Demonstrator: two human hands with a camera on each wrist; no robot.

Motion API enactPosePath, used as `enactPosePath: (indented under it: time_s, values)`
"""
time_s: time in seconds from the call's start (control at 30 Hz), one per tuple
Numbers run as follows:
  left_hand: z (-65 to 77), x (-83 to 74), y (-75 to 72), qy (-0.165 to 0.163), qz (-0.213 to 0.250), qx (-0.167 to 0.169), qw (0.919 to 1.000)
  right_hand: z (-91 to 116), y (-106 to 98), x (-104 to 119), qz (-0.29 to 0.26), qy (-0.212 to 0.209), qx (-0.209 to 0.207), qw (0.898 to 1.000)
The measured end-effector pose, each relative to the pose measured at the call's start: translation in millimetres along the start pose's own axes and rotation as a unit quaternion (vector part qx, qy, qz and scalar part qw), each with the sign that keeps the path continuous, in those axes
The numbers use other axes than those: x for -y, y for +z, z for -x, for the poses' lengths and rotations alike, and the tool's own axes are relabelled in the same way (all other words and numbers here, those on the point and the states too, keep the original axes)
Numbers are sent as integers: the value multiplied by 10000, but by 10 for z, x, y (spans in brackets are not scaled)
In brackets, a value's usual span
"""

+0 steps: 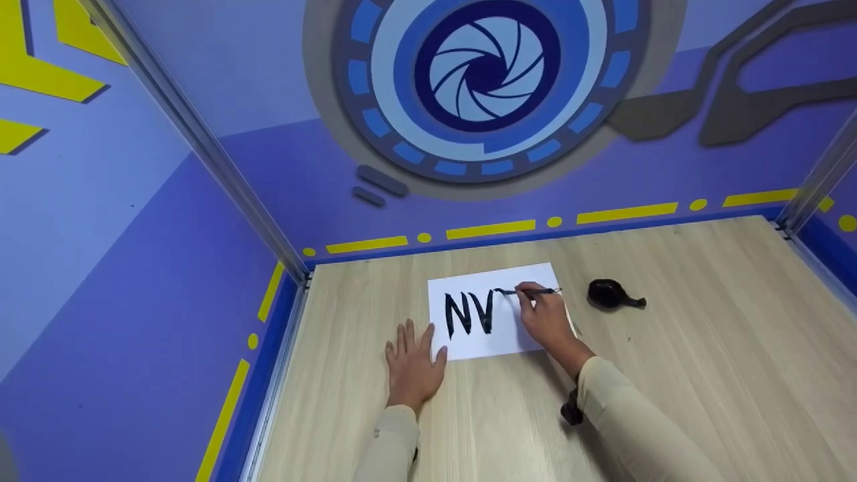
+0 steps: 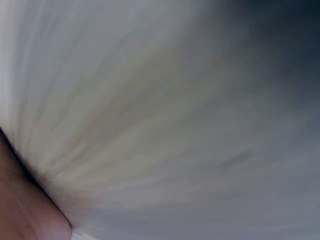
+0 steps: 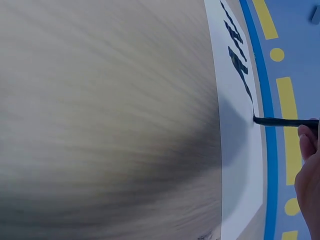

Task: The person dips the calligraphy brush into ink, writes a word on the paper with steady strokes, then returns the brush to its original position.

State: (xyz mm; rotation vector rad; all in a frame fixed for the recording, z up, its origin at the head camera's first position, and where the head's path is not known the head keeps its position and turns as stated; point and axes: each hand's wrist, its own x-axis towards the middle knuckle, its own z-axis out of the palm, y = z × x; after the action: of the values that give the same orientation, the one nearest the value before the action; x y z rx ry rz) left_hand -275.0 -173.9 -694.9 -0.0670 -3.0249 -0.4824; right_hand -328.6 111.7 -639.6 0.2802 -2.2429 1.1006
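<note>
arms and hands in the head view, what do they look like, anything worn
The left sleeve and right sleeve are long and beige. The left hand and right hand wear no gloves. A black wrist-worn device shows beside the right sleeve.

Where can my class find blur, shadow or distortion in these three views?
Head view: letters fairly clear on the paper, soft shadow beside the right sleeve; left wrist view: tabletop smeared and streaky, darkening toward the upper right; right wrist view: tabletop streaked, shadow reaching onto the paper, blue strip bowed.
</note>
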Motion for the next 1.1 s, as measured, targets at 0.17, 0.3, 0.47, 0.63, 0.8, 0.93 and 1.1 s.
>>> enactPosePath:
  time_s: [0.17, 0.3, 0.47, 0.63, 0.8, 0.93, 1.1]
  values:
    - [5, 2, 4, -6, -38, -22, 10000, 17, 11, 29, -15, -69, 114, 9999]
    - [11, 2, 0, 10, 47, -29, 10000, 18, 31, 31, -38, 29, 132, 9999]
    - [16, -6, -28, 33, 107, -24, 9999, 3, 41, 28, -94, -69, 128, 9999]
    - [16, -10, -27, 46, 88, -51, 9999, -25, 29, 47, -58, 49, 316, 9995]
    - [14, -29, -37, 32, 61, 15, 10000, -50, -9, 83, 24, 402, 447, 9982]
    - [16, -37, -59, 42, 177, 18, 9998, -72, -29, 104, 85, 500, 451, 9977]
    - [7, -6, -23, 11, 71, 68, 10000, -96, -49, 122, -58, 784, 595, 9951]
